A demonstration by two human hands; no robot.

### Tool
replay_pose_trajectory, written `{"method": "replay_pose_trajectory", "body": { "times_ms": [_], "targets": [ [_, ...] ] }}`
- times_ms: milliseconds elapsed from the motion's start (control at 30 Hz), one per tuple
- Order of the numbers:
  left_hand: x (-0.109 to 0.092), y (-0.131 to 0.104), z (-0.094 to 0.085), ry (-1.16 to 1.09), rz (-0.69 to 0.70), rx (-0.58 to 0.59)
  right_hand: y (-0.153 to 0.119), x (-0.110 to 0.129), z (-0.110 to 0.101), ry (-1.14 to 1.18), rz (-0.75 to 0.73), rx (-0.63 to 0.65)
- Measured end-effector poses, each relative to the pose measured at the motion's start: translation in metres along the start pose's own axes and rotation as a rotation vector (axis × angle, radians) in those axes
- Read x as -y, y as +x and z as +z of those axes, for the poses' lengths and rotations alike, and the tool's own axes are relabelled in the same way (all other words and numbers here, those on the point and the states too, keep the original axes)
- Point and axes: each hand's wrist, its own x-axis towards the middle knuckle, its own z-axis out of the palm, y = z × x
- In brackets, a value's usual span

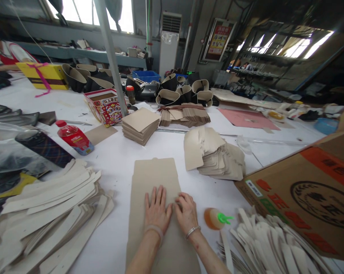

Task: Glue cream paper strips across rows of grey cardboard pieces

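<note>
A long grey-beige cardboard piece [155,173] with a small tab at its far end lies flat on the white table before me. My left hand [157,207] rests on it palm down, fingers stretched out and slightly spread. Close beside it, my right hand [187,213] is curled near the board's right edge, its fingertips bent down at the surface. Whatever is under those right fingers, if anything, is hidden. Right of that hand, a squeeze bottle [214,219] of amber liquid with a green nozzle lies tipped on the table.
Loose pale strips [66,213] are heaped at left, more strips [269,243] at right by a large carton [309,194]. Beyond the board are stacked cut pieces [217,156] and a square stack [140,125]. A red bottle [75,137] and a metal post [112,57] stand farther left.
</note>
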Motion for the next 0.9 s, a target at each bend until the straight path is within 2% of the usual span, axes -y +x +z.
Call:
{"method": "replay_pose_trajectory", "body": {
  "times_ms": [167,233,300,400,500,600,733,800,900],
  "targets": [
    [0.0,0.004,-0.009,-0.097,-0.016,0.071,-0.015,-0.008,0.002,0.161,0.068,-0.117],
    [0.006,0.009,-0.018,-0.175,-0.037,0.131,-0.022,-0.01,-0.003,0.241,0.142,-0.148],
    [0.017,0.01,-0.03,-0.239,-0.048,0.144,-0.028,-0.009,-0.011,0.296,0.228,-0.179],
    [0.04,-0.001,-0.051,-0.235,-0.053,0.037,-0.038,0.0,-0.018,0.328,0.281,-0.19],
    [0.058,-0.029,-0.061,-0.114,-0.104,-0.072,-0.052,0.027,-0.008,0.308,0.21,-0.118],
    [0.066,-0.059,-0.05,0.022,-0.103,-0.113,-0.065,0.071,0.016,0.25,0.012,0.014],
    [0.07,-0.077,-0.018,0.095,0.027,-0.006,-0.067,0.12,0.048,0.162,-0.208,0.198],
    [0.07,-0.078,-0.008,0.098,0.052,0.063,-0.059,0.123,0.058,0.106,-0.23,0.244],
    [0.064,-0.075,-0.011,0.128,-0.001,0.078,-0.044,0.094,0.056,-0.029,-0.189,0.274]
  ]
}}
